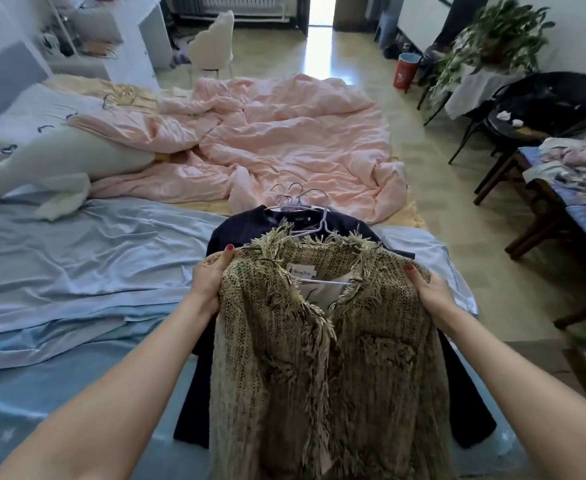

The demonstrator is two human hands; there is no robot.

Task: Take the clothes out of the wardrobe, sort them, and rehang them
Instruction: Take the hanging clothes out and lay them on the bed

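Stage: sorting is judged to be under way; clothes have been taken out and laid on the bed (76,244), and no wardrobe is seen in this view.

Jacket in hand: a fringed green tweed jacket (326,327), on a white hanger (314,230), is held up by its shoulders over the near end of the bed.

Left hand (210,275): its fingers are curled round the jacket's left shoulder, the thumb on top.

Right hand (430,289): the right shoulder of the jacket is gripped, the thumb pressed on the cloth.

Pile beneath: a dark navy garment (250,226) lies just under the jacket, with more hanger hooks (293,194) bunched at its collar; a pale blue piece (430,258) shows beside it.

Other clothes out: pale garments on hangers (59,112) are laid near the head of the bed, well apart from the near pile.

Done: removal from the wardrobe appears at least partly finished, and two groups can be made out.

Left: this jacket is yet to be set down on a pile, and nothing is seen rehung; the whole rehanging step is judged outstanding.

Also on the bed: a crumpled pink quilt (284,133) lies between the two groups.
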